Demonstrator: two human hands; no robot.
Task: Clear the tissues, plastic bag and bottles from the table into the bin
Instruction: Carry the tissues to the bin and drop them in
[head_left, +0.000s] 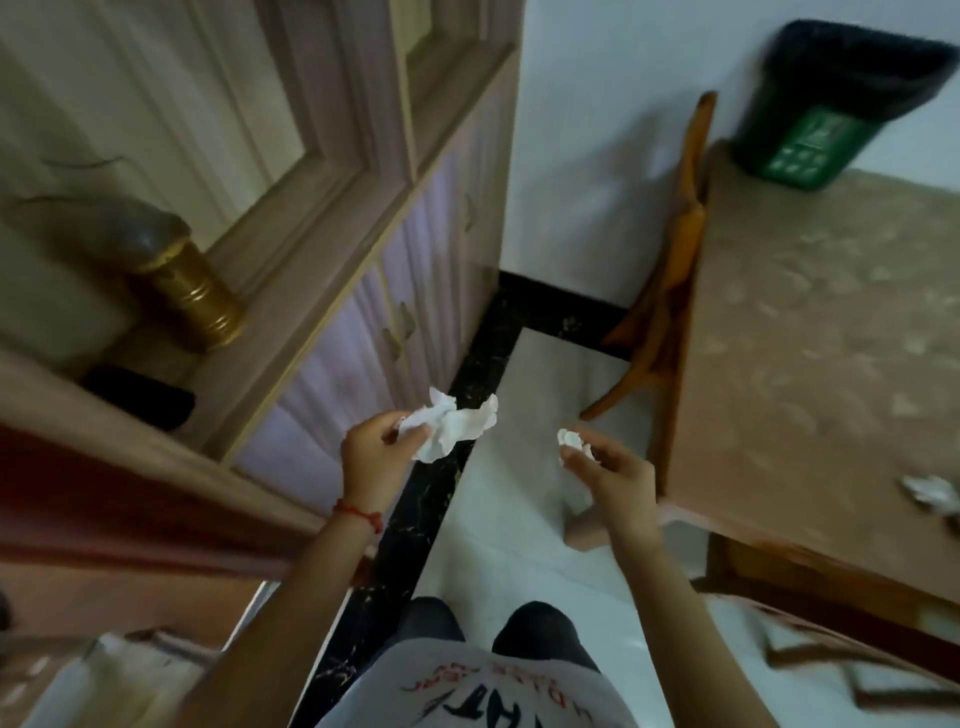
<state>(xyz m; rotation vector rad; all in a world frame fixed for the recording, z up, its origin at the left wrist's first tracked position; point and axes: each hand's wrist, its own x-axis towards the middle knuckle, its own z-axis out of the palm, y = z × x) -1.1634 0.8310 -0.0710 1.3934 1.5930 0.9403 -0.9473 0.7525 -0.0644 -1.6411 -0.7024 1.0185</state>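
Observation:
My left hand (376, 449) pinches a large crumpled white tissue (452, 423) above the floor beside the cabinet. My right hand (605, 467) holds a small wadded tissue (571, 440) between thumb and fingers, just left of the table's corner. Another crumpled tissue (932, 493) lies on the brown patterned table (810, 332) at the right edge of the view. The green bin (826, 109) with a black liner stands at the top right, beyond the table's far end. No plastic bag or bottles show in this view.
A wooden cabinet (363, 291) with drawers runs along the left, with a gold vase (187, 291) on its ledge. An orange wooden chair (670, 291) is tucked against the table's left side. White floor tiles (524, 519) lie between cabinet and table.

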